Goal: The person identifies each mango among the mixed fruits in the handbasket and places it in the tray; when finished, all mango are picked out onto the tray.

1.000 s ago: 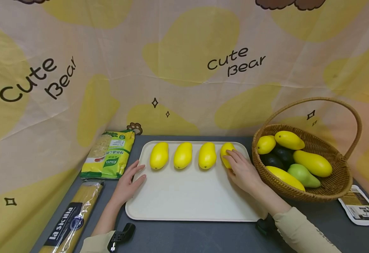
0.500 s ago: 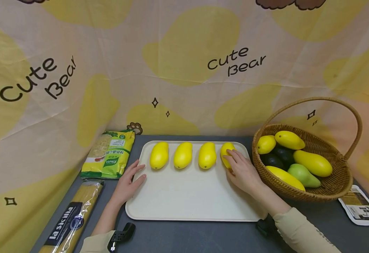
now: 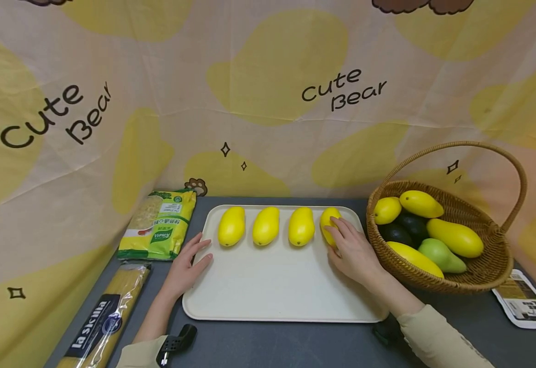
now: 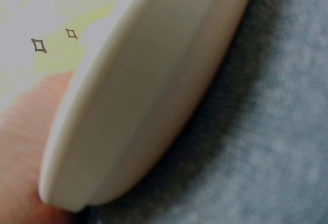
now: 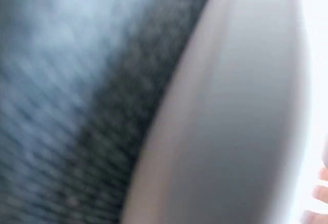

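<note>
your right hand [image 3: 352, 250] holds the last mango [image 3: 327, 215] at the right end of the row, up on the far half of the tray [image 3: 268, 286]. the fingers bend over its top and the thumb is by its near end; how firm the hold is, you cannot tell from here. your left hand [image 3: 188, 267] rests at the tray's left rim, fingers apart, grasping nothing.

the step looks like settling that mango into line. match the first mango [image 3: 231, 226], second mango [image 3: 265, 226] and third mango [image 3: 301, 226]: long side pointing away from you, near ends level, gaps alike. let it sit steady before you loosen, since a round body may roll, then lift the fingers straight up so they don't drag it. a light left hand should be enough to steady the tray.

the basket [image 3: 474, 281], just right of the tray, holds yellow fruits [image 3: 455, 238], a pear [image 3: 440, 255] and dark fruits [image 3: 394, 234]. left of the tray, the bag [image 3: 168, 227] and pack [image 3: 107, 319] show pale pasta through their film; the pouch's [image 3: 527, 306] contents you can't see.
</note>
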`<state>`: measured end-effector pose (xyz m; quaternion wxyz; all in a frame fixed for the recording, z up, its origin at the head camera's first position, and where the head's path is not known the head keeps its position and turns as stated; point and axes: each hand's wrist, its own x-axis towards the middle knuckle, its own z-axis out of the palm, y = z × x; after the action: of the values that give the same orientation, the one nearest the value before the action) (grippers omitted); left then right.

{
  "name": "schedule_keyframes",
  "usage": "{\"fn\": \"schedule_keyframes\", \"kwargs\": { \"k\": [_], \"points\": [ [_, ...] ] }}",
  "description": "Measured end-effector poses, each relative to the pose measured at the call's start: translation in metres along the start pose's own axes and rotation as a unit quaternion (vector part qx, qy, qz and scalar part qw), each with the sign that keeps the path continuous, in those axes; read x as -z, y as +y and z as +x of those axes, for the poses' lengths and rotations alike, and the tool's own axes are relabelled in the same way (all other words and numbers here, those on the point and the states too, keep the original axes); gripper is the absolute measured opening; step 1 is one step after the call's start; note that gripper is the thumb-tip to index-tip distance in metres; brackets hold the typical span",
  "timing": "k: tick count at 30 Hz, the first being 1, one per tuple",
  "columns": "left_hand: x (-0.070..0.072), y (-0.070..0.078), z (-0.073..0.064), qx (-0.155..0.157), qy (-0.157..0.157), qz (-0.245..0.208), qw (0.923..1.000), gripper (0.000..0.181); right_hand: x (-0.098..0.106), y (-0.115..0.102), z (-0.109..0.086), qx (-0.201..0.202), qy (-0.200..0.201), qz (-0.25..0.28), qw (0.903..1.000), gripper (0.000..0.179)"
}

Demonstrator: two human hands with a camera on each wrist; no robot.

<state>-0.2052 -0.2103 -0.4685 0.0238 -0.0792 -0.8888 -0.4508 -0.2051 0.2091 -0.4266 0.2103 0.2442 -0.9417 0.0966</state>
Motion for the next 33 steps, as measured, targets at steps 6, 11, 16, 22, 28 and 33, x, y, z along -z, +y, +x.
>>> {"fn": "schedule_keyframes", "kwargs": {
  "k": [6,11,16,22,28,33],
  "points": [
    [-0.001,0.0,0.0,-0.001,-0.001,-0.002,1.0,0.046,0.012,-0.011,-0.007,0.031,0.036,0.019,0.9987,0.039],
    [-0.002,0.001,0.0,0.002,-0.004,-0.002,1.0,0.046,0.038,-0.023,-0.018,0.081,0.089,-0.004,0.9927,0.02],
    [-0.001,0.0,0.001,0.001,0.002,-0.003,1.0,0.046,0.075,-0.025,-0.027,0.103,0.131,-0.006,0.986,0.012],
    [-0.001,-0.001,-0.002,-0.003,0.023,-0.018,0.9996,0.045,0.126,-0.006,-0.025,0.057,0.101,0.002,0.9933,0.017],
    [-0.004,-0.001,-0.002,0.011,0.03,-0.014,0.9994,0.043,0.181,0.036,-0.006,-0.056,-0.038,-0.029,0.9973,0.015],
    [-0.007,-0.001,-0.002,0.015,0.038,-0.009,0.9991,0.041,0.201,0.084,0.019,-0.133,-0.144,-0.027,0.9802,0.03]
  ]
}}
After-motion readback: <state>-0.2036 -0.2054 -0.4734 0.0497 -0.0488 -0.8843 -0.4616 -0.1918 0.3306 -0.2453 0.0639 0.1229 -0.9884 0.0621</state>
